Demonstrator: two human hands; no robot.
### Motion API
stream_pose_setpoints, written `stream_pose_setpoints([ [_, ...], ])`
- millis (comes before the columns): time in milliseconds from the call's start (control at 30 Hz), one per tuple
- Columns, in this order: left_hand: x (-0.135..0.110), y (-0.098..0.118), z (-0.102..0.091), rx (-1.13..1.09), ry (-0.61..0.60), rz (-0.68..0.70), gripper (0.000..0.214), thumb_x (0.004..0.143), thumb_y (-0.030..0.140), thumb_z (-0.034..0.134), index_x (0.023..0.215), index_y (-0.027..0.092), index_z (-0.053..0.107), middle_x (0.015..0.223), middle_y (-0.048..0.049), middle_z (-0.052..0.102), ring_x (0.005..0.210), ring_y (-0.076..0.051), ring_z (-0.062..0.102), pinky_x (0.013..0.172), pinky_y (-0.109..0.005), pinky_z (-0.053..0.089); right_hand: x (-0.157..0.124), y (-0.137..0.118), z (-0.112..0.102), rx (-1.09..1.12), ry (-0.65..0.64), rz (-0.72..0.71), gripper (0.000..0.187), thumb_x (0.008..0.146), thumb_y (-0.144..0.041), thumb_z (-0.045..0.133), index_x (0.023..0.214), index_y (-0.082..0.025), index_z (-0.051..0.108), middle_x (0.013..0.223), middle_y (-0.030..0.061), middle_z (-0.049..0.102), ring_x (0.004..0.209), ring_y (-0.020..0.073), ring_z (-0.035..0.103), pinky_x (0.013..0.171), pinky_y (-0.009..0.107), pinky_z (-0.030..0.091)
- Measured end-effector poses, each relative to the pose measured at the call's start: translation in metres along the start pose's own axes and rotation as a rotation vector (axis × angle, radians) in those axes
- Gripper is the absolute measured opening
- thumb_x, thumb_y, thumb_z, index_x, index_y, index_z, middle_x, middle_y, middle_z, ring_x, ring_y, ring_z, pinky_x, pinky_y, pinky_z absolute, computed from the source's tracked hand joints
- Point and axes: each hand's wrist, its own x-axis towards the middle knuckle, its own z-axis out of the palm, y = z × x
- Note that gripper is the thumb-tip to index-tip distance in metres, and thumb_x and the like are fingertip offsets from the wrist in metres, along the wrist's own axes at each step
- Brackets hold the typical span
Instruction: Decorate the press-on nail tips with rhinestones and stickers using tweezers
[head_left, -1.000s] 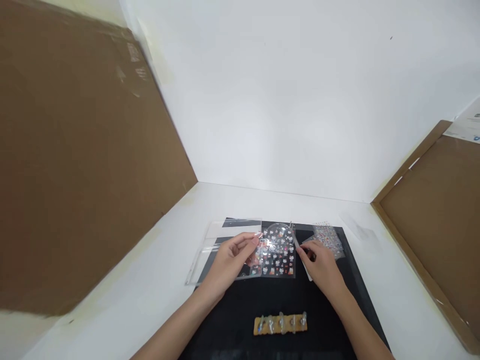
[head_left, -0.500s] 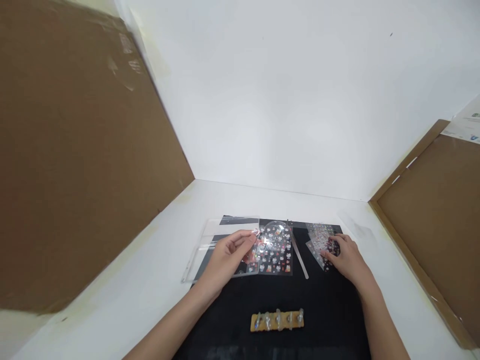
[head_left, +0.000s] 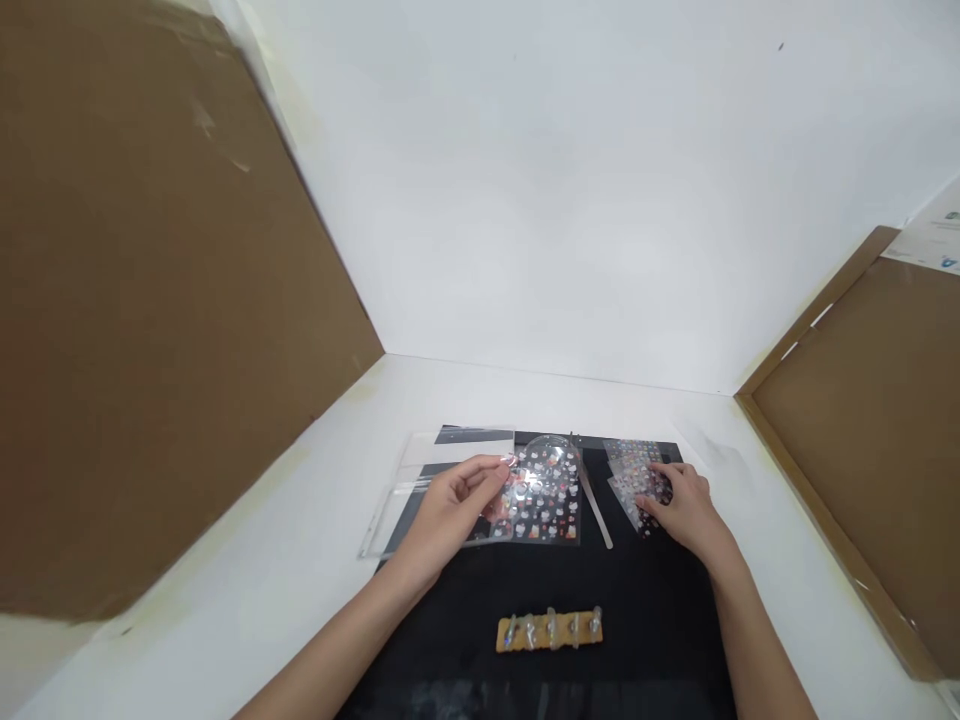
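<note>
On the left stands a big brown board (head_left: 165, 330). Next comes a flat clear case (head_left: 409, 490), partly on a black mat (head_left: 645, 620). The left hand (head_left: 461, 500) reaches over the case, with its thumb and finger pinched close by the left part of a sticker sheet (head_left: 547, 512). I can't tell if it holds the sheet, a tiny bit of something, or nothing. The sheet lies on the mat, full of little white and red pictures, so most of its stickers look unused. A round clear piece (head_left: 553, 440) shows at its top. Nearer the person is a short tan strip (head_left: 564, 632) with five shiny bits (head_left: 552, 628) in a row. They seem to be set up, but they're too small to tell if any has a sticker. Right of the sheet, the tweezers (head_left: 598, 508) lie with no hand on them. Then come some small sheets (head_left: 630, 470), fanned out on the mat. The right hand (head_left: 679, 500) touches them, its thumb and fingers spread apart. Nothing here looks finished to me. Another brown board (head_left: 862, 400) stands at the far right.
</note>
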Motion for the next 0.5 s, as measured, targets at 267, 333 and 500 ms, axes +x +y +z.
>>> stream_pose_setpoints([
  [267,-0.0016,0.0025,0.0,0.015,-0.024,0.007,0.065,0.049,0.073,0.091,0.082,0.018,0.077,0.068,-0.0018,0.07,0.055,-0.014,0.057,0.056,-0.03,0.052,-0.0064,0.0005,0.0006,0.064,0.039,0.039,0.047,0.102,-0.046,0.071,0.14,-0.021,0.062,0.141,0.011,0.064,0.12,0.0256,0.067,0.1,0.05,0.06],
  [333,-0.0014,0.0019,0.0005,0.017,-0.03,0.009,0.066,0.048,0.073,0.09,0.082,0.018,0.077,0.067,-0.0013,0.069,0.055,-0.014,0.056,0.056,-0.029,0.051,-0.0068,0.0012,0.001,0.079,0.037,0.04,0.047,0.102,-0.046,0.071,0.14,-0.02,0.062,0.141,0.0109,0.064,0.12,0.0257,0.067,0.1,0.05,0.06],
  [500,-0.0019,0.0015,0.0017,0.018,-0.028,0.009,0.069,0.049,0.075,0.09,0.085,0.017,0.077,0.07,-0.0018,0.07,0.055,-0.014,0.057,0.058,-0.029,0.05,-0.0039,0.0058,0.0001,0.104,0.042,0.036,0.046,0.102,-0.046,0.071,0.14,-0.021,0.063,0.142,0.0111,0.063,0.123,0.0265,0.066,0.103,0.051,0.059],
])
